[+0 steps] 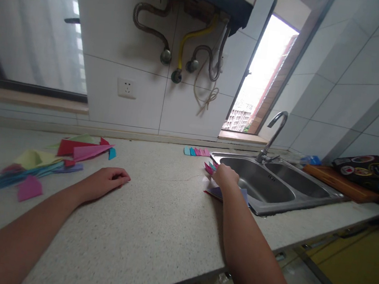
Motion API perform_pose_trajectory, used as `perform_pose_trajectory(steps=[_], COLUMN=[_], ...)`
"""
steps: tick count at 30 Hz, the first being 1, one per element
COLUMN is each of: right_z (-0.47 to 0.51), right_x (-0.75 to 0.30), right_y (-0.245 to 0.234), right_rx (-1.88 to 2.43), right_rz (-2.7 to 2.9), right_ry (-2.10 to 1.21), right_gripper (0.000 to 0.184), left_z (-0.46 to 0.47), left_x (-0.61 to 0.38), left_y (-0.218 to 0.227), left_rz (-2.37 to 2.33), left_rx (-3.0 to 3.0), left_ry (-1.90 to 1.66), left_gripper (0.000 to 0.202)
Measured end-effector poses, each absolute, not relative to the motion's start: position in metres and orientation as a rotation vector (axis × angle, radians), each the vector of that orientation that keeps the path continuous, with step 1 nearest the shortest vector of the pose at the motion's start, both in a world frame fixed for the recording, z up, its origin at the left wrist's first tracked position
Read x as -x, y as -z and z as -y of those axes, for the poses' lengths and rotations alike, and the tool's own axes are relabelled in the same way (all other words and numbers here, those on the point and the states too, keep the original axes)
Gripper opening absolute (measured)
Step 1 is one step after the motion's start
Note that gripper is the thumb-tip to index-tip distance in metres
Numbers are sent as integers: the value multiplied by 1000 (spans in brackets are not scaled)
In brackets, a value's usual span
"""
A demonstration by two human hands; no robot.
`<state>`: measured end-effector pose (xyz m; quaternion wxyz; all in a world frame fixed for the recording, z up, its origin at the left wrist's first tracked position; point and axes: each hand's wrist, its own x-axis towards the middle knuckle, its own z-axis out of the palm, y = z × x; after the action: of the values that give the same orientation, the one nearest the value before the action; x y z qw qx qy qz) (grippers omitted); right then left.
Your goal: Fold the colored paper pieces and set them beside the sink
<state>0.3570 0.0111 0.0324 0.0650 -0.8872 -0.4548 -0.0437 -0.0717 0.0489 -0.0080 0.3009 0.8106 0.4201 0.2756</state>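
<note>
My left hand (110, 180) rests on the pale speckled countertop (151, 229), its fingers curled in with nothing visible in them. To its left lie loose coloured papers: a pink sheet (91, 151), a yellow sheet (37, 159), blue strips (29, 176) and a magenta piece (30, 188). My right hand (226, 176) reaches to the near left corner of the sink, over small folded pink paper pieces (209, 168). Its fingertips are hidden, so its grip does not show. Under and beside that hand lies a blue-violet paper (217, 192). Farther back, several small folded papers (197, 151) form a row.
A double steel sink (267, 184) with a curved faucet (277, 125) is set into the counter at right. Beyond it lie a wooden board (339, 182) and a dark patterned bag (372, 171). Pipes (184, 40) and a socket (126, 88) are on the wall.
</note>
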Motion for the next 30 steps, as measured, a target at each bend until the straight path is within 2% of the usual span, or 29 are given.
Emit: perform_pose_trajectory(steps=[30], right_z=[-15], right_x=[-355], right_y=[-35], right_rx=[2681], right_rz=[1326], right_ry=[113], right_gripper=[34], left_z=[-46], left_x=[70], left_y=[4], left_rz=[-1137], left_rx=[-2234], left_ry=[-616], left_gripper=[35])
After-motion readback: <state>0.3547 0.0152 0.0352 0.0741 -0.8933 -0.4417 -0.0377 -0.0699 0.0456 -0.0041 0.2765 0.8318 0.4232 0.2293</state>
